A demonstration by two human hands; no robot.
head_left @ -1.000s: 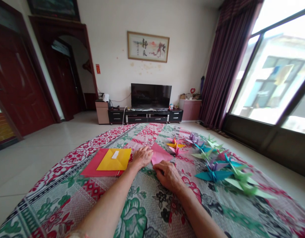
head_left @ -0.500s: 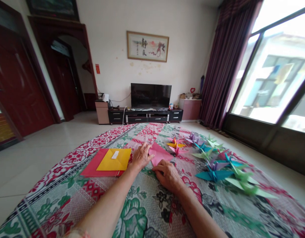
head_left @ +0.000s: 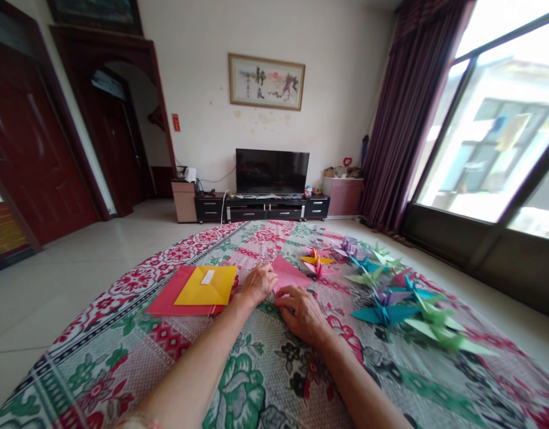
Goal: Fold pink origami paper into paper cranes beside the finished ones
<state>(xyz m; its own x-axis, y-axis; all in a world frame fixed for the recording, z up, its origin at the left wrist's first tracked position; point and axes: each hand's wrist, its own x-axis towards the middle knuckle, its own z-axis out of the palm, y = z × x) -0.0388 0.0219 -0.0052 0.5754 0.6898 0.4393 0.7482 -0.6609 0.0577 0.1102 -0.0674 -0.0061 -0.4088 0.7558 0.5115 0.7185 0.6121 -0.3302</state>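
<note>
A pink sheet of origami paper (head_left: pixel 290 272) lies on the flowered tablecloth in front of me, turned with a corner toward me. My left hand (head_left: pixel 259 283) is closed at its left edge, the fingers curled and pressed on the paper. At the near corner, my right hand (head_left: pixel 300 308) pinches the sheet with bent fingers. Both hands partly cover the paper, so the near folds are hidden. Just right of the sheet stand a yellow paper crane (head_left: pixel 317 260) and a pink paper crane (head_left: pixel 318 270).
Left of my hands lies a stack of red paper (head_left: pixel 167 292) with yellow paper (head_left: pixel 212 292) on top, bearing a small white piece. Several folded cranes, including a blue one (head_left: pixel 385 314) and a green one (head_left: pixel 446 333), spread over the right side. The tablecloth (head_left: pixel 158 369) has a curved far edge.
My left hand has slid along the pink paper's left edge, a little toward me and closer to my right hand. The right hand has stayed nearly in place.
</note>
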